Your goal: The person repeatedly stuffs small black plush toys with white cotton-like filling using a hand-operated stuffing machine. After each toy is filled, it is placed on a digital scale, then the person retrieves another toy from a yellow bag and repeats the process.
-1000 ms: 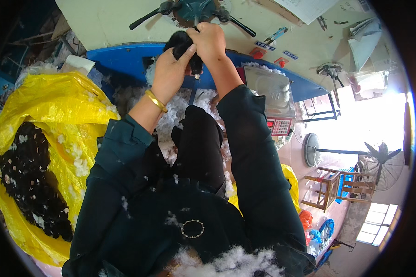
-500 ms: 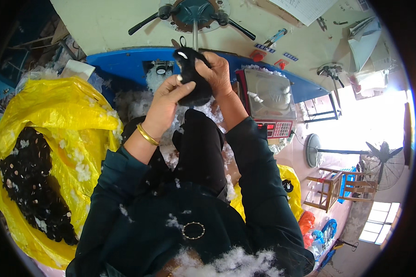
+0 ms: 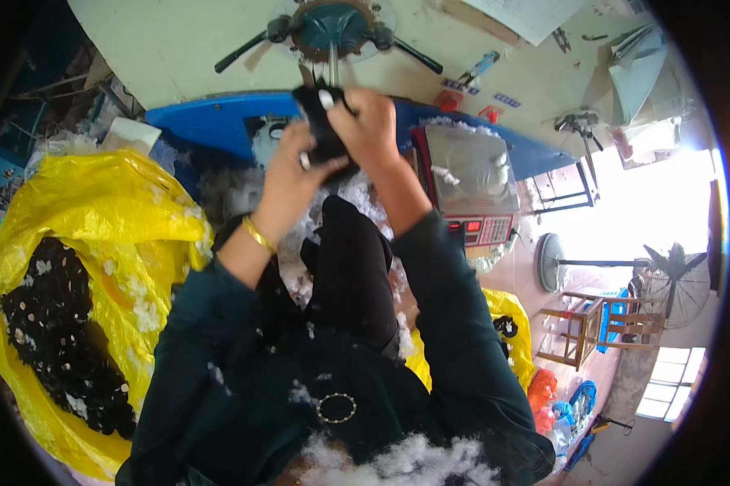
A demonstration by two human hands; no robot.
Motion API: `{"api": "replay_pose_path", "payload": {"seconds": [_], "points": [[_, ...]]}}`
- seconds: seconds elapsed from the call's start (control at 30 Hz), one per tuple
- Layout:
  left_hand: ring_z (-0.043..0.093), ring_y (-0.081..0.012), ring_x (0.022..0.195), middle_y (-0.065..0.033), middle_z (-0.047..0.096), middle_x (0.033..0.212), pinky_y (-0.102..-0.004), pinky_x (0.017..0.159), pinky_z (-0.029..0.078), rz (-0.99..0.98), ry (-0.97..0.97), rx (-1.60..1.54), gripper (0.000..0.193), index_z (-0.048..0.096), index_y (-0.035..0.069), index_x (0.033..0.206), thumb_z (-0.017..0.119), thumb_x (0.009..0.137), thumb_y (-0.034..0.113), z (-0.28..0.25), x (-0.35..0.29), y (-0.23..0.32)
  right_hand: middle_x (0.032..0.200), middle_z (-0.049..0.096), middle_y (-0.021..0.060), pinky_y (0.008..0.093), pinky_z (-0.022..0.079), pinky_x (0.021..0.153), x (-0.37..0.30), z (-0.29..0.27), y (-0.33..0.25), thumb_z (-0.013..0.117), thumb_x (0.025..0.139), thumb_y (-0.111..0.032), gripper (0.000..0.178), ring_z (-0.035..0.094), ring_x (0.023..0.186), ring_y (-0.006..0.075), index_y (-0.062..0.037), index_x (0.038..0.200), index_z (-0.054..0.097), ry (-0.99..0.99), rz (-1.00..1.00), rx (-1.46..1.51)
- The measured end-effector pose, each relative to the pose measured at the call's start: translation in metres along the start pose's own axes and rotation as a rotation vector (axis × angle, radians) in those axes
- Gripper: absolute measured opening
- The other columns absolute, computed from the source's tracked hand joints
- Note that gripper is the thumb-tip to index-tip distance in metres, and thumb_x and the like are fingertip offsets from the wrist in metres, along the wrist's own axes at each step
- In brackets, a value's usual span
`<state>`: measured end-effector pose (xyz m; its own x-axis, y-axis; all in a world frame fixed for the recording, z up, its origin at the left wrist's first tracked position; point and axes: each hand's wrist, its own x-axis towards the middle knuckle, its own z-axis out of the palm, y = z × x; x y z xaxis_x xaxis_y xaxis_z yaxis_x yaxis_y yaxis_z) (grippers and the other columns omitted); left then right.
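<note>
Both my hands hold a small black plush piece [image 3: 326,139] with white patches, just in front of a thin metal tube [image 3: 333,58] that points toward me from the machine panel. My left hand [image 3: 290,174], a gold bangle on its wrist, grips the lower left side. My right hand [image 3: 371,130] is wrapped round the upper right side. Motion blurs the fingers and the plush. Whether the tube's tip is inside the plush or behind it cannot be told.
At left, a yellow sack [image 3: 98,190] holds many black pieces [image 3: 53,316]. A red weighing scale [image 3: 470,174] stands right of my hands. White fluff [image 3: 235,186] lies below the blue ledge [image 3: 207,117]. Black handles [image 3: 239,53] flank the tube. Pliers [image 3: 480,69] lie beyond the scale.
My hands and the plush have shifted slightly left, and the plush has turned a little in them. The view has also moved slightly.
</note>
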<state>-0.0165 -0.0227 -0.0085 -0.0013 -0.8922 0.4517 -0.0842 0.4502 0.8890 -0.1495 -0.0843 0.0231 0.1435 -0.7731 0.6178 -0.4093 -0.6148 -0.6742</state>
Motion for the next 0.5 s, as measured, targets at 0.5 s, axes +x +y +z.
{"api": "replay_pose_path", "payload": {"seconds": [0.5], "points": [[0.054, -0.0050, 0.085, 0.0033, 0.055, 0.094, -0.0164, 0.071, 0.046, -0.622, -0.159, -0.743, 0.035, 0.054, 0.008, 0.119, 0.061, 0.093, 0.030, -0.046, 0.000, -0.007, 0.057, 0.031, 0.0090, 0.0337, 0.027, 0.047, -0.031, -0.007, -0.006, 0.065, 0.073, -0.002, 0.031, 0.029, 0.051, 0.0179, -0.0009, 0.061, 0.036, -0.031, 0.043, 0.174]]}}
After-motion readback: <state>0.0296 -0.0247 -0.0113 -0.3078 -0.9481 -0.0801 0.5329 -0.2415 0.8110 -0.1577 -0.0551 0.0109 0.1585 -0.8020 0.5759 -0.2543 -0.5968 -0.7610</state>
